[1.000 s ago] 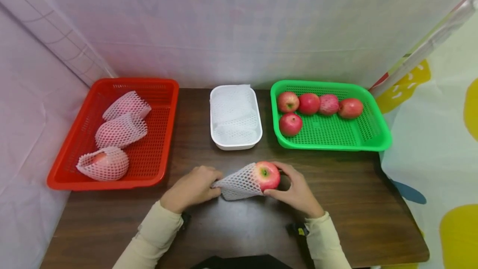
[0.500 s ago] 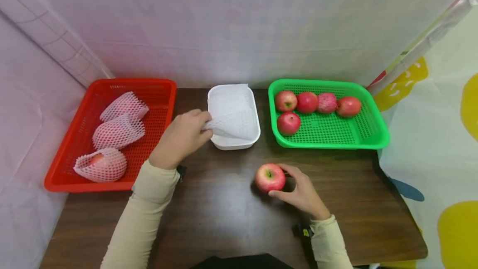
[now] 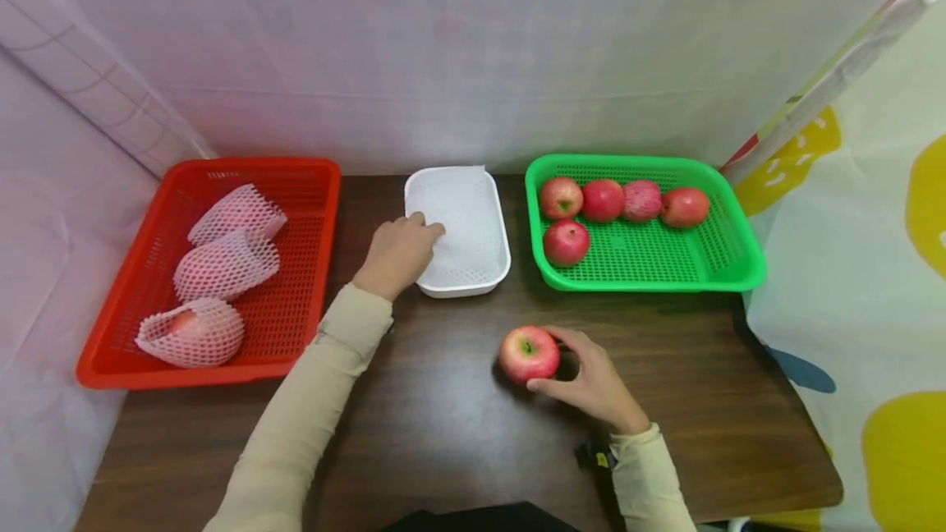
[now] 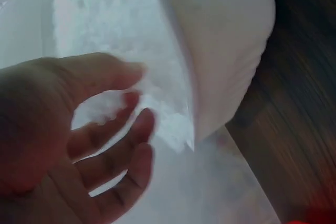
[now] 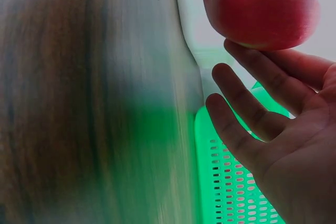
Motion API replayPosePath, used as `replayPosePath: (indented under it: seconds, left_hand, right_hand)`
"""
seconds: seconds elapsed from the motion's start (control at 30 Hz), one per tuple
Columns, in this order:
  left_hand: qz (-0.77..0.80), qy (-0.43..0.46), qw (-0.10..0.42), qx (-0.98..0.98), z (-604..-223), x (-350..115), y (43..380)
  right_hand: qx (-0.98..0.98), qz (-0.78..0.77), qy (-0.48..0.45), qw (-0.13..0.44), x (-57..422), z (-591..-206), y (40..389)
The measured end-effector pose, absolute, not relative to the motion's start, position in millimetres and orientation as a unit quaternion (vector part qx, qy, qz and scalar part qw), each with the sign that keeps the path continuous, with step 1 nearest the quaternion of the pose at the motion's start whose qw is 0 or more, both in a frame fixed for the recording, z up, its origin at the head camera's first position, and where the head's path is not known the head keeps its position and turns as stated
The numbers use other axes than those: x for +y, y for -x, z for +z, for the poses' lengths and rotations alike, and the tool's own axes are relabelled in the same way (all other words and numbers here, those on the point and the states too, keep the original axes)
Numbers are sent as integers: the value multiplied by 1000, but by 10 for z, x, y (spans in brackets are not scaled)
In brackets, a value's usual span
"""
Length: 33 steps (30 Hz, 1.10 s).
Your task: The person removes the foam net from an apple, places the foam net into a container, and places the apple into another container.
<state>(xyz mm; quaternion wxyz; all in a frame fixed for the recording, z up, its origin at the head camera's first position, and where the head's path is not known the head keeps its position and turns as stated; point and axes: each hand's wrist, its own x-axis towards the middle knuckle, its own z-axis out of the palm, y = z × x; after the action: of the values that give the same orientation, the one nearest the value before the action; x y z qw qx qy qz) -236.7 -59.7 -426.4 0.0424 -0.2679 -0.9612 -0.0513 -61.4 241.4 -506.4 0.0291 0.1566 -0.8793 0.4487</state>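
Note:
My left hand reaches over the left rim of a white tub. In the left wrist view, its thumb and loosely bent fingers stand apart, with nothing visible between them. White foam fruit nets lie flat in the tub, just beyond those fingertips. On the near side of the table, my right hand holds a bare red apple between thumb and forefinger, stem end up. The right wrist view shows the other fingers spread below the apple.
At the left stands a red basket with 3 netted apples. A green basket at the back right holds several bare apples. A white sheet hangs behind the wooden table.
My left hand has taken the foam net away from the apple, back to the tub, and let go of it there. The right hand keeps hold of the apple, almost unmoved.

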Motion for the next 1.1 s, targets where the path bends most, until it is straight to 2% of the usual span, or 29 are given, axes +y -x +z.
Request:
replayPosePath:
  seconds: [0.2,0.33,0.6,0.73,0.87,0.93,1.1]
  left_hand:
    - [-15,270,-41,-962,-4338,-502,2439]
    - [-20,267,-65,-961,-4349,-530,2429]
    - [-68,253,-10,-965,-4059,-724,2157]
    - [-114,238,20,-964,-3931,-917,1829]
    - [-163,230,48,-958,-3966,-1097,1437]
    - [-179,228,51,-956,-4040,-1160,1248]
    - [-215,205,15,-955,-4265,-1273,842]
  right_hand:
    - [-879,448,-160,32,2392,-5068,621]
    - [-879,448,-162,30,2389,-5071,621]
    - [-882,443,-158,44,2439,-5037,633]
    - [-882,439,-165,42,2435,-5004,638]
    - [-882,437,-172,43,2417,-4968,633]
    - [-882,436,-172,44,2412,-4950,628]
    - [-884,431,-175,44,2386,-4938,625]
